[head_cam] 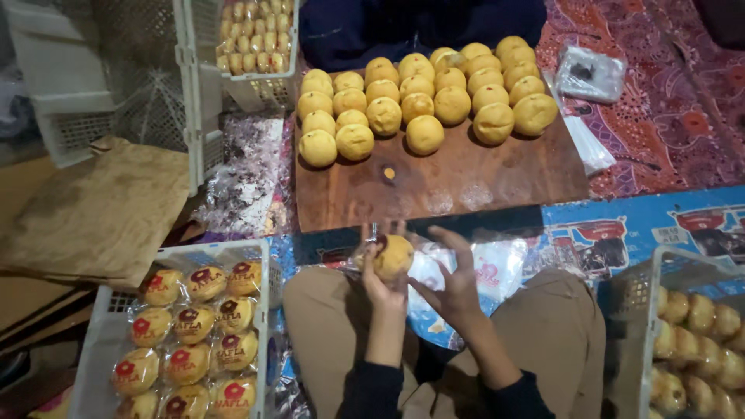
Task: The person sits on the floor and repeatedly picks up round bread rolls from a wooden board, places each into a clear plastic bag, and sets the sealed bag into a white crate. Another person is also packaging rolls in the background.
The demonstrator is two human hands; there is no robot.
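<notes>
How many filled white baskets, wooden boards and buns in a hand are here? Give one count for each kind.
Filled white baskets: 3
Wooden board: 1
Bun held in left hand: 1
Total: 5

The wooden board (466,174) is dark brown, matt, a bit scuffed with pale floury marks. The buns (419,97) on it look dry and matt yellow, slightly crackled. Left of the board, the white crate (109,341) is plastic lattice, and its wrapped buns (194,322) sit in glossy clear film. Further left the brown paper (101,209) is creased and dull. Right of the board, patterned cloth (667,132).
</notes>
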